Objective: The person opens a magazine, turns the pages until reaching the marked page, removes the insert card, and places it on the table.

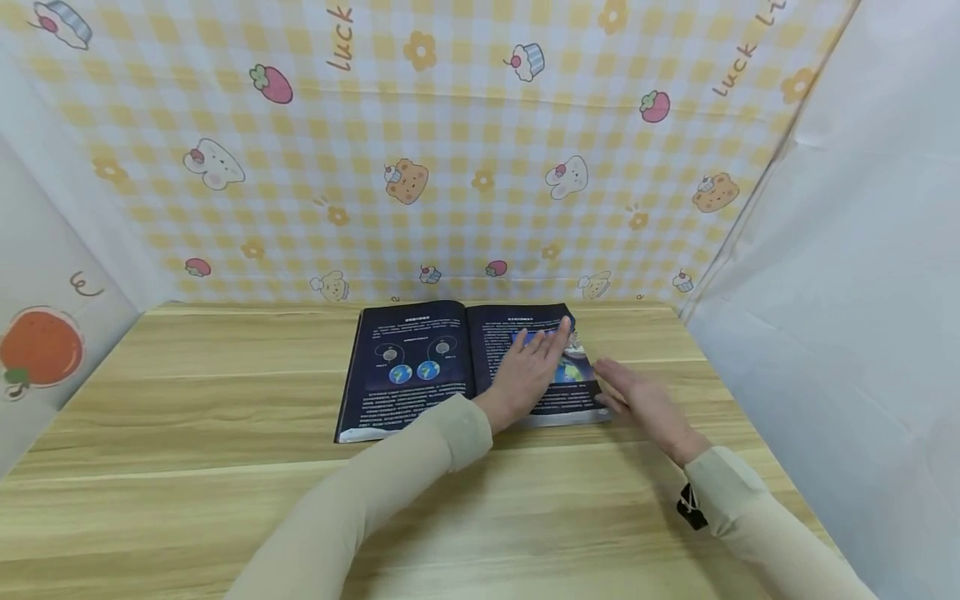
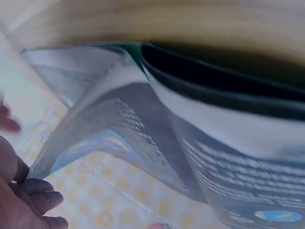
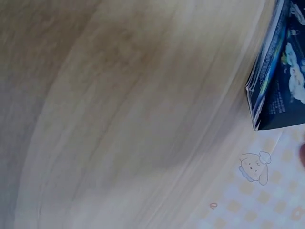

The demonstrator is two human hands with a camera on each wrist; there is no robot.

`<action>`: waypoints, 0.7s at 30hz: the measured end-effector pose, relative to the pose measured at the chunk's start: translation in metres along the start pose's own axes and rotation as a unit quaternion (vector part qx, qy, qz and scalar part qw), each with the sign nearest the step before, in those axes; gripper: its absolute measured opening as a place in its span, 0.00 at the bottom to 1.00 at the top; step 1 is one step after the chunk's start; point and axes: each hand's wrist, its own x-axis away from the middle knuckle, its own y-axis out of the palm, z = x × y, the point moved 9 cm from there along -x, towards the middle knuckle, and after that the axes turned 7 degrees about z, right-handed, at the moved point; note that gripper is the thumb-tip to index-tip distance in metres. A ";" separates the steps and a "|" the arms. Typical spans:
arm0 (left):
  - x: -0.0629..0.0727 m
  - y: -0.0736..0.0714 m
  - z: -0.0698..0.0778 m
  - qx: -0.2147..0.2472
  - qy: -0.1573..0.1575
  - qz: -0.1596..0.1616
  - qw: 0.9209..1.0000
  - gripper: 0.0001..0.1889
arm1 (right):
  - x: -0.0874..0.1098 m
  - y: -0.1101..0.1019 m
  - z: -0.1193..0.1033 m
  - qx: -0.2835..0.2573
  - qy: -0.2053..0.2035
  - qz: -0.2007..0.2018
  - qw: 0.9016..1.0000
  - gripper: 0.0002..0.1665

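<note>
An open book (image 1: 416,379) with dark, printed pages lies on the wooden table. My left hand (image 1: 525,371) reaches across its right-hand page, fingers stretched toward the upper right corner. In the left wrist view, that hand (image 2: 24,205) pinches the edge of a page (image 2: 138,119), which bows up from the spine. My right hand (image 1: 645,404) is beside the book's right edge with its fingers extended, holding nothing. Whether it touches the edge I cannot tell. A corner of the book (image 3: 286,107) shows in the right wrist view.
A yellow checked cloth (image 1: 450,233) with cartoon prints hangs behind the table (image 1: 187,500). White sheeting (image 1: 847,250) closes off the right side, and a pale cloth with a fruit print (image 1: 41,346) the left. A small black object (image 1: 692,508) is at the right wrist.
</note>
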 end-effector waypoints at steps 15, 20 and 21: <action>0.029 -0.008 -0.092 -0.009 -0.092 -0.012 0.996 0.32 | 0.017 0.045 0.006 -0.055 0.032 -0.214 0.975 0.28; 0.053 0.004 -0.117 -0.028 -0.129 -0.056 0.990 0.30 | 0.013 0.044 0.007 -0.057 0.032 -0.212 0.975 0.26; 0.058 0.006 -0.121 -0.031 -0.133 -0.063 0.989 0.30 | 0.013 0.045 0.008 -0.056 0.031 -0.213 0.975 0.25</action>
